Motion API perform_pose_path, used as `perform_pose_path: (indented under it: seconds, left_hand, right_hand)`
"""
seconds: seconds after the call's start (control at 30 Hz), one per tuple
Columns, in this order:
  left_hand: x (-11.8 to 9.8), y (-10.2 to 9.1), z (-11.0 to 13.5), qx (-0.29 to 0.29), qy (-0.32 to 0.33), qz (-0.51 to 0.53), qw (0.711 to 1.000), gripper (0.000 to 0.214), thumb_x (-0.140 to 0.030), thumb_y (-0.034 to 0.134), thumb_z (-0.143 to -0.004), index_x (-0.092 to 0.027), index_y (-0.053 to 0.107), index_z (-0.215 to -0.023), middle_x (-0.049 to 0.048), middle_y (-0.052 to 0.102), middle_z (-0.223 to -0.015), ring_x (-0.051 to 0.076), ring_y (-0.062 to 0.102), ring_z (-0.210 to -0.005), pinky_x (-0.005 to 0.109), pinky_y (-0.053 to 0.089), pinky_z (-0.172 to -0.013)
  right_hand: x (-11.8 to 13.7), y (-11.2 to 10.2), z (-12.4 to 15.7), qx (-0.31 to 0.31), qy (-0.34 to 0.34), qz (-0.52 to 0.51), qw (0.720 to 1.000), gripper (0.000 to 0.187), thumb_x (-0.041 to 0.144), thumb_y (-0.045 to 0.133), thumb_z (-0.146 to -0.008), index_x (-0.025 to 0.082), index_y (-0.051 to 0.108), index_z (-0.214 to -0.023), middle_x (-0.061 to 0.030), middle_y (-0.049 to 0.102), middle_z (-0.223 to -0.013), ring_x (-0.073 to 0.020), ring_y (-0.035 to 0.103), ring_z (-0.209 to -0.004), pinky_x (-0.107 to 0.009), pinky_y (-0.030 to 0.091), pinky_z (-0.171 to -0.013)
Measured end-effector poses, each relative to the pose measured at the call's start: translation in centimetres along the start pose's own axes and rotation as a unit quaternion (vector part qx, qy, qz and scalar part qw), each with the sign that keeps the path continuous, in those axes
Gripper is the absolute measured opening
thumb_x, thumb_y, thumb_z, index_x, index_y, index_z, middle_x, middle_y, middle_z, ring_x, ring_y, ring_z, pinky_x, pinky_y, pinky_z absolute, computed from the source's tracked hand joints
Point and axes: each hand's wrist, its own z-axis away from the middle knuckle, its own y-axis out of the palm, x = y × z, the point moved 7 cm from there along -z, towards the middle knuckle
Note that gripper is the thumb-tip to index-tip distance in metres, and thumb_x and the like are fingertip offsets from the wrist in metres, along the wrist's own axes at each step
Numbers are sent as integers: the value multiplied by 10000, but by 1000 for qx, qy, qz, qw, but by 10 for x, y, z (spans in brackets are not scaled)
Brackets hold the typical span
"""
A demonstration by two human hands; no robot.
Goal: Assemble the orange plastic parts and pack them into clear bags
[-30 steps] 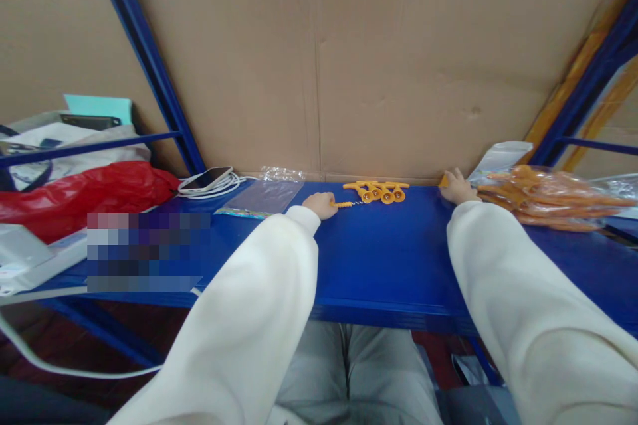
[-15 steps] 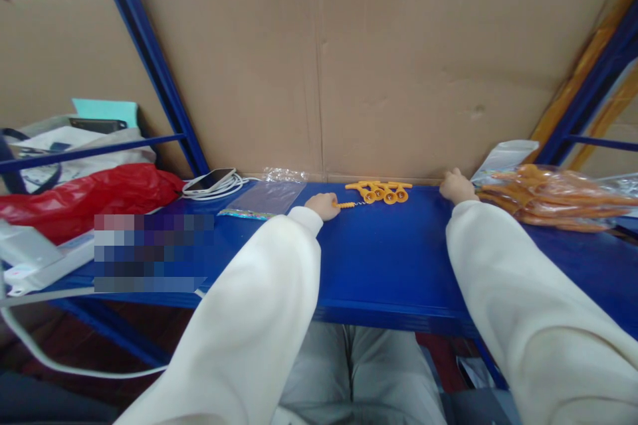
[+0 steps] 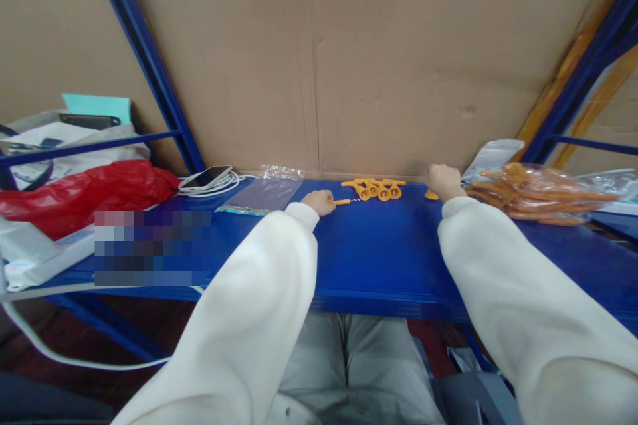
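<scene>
My left hand (image 3: 318, 202) is closed on a yellow corkscrew piece (image 3: 342, 202), a ribbed plastic shaft with a thin metal spiral pointing right. Just behind that spiral lies a row of several yellow plastic pieces (image 3: 365, 193) with T-shaped bars and round, cup-like ends facing me. Farther right, my right hand (image 3: 444, 180) is closed around a yellow cup-ended piece (image 3: 431, 195), whose flared end shows below the fingers. The rest of that piece is hidden by the hand. Both hands are above the blue shelf (image 3: 383, 252).
Beside my right hand lie clear bags of orange-yellow pieces (image 3: 548, 196). A flat clear plastic bag (image 3: 264, 194) is left of my left hand. Farther left are a phone (image 3: 214, 176), a coiled white cable (image 3: 226, 184) and a red bag (image 3: 94, 192). A cardboard wall (image 3: 379, 66) stands behind.
My right hand has moved slightly left, and the yellow flared end now shows beneath it. My left hand still holds the corkscrew piece; the view has shifted slightly.
</scene>
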Motion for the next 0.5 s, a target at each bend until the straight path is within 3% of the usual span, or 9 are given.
perform_pose_path:
  seconds: [0.17,0.37,0.5]
  left_hand:
    - [1,0,0,-7,-1,0,1000,318,-324,566,-869,-254,706,-1146,38,765,-1156,221,696,-1103,270,533,-921]
    - [0,0,1,-8,-1,22,1000,284,-293,579,-857,-247,729,-1094,23,796,-1020,219,713,-1045,272,538,-901]
    - [1,-2,2,-10,-12,36,999,224,-280,600,-850,-249,736,-1025,2,801,-996,195,721,-1005,232,538,-851]
  right_hand:
    - [14,-6,27,-13,8,-39,999,383,131,414,-926,112,717,-1160,-241,736,-1096,-314,707,-1085,-368,534,-866]
    - [11,-20,53,-36,34,-133,990,379,184,434,-945,164,719,-1194,-185,745,-1141,-310,701,-1098,-381,538,-909]
    - [18,-23,57,-23,-27,-169,985,358,224,507,-925,189,716,-1214,-137,745,-1166,-284,691,-1112,-350,526,-943]
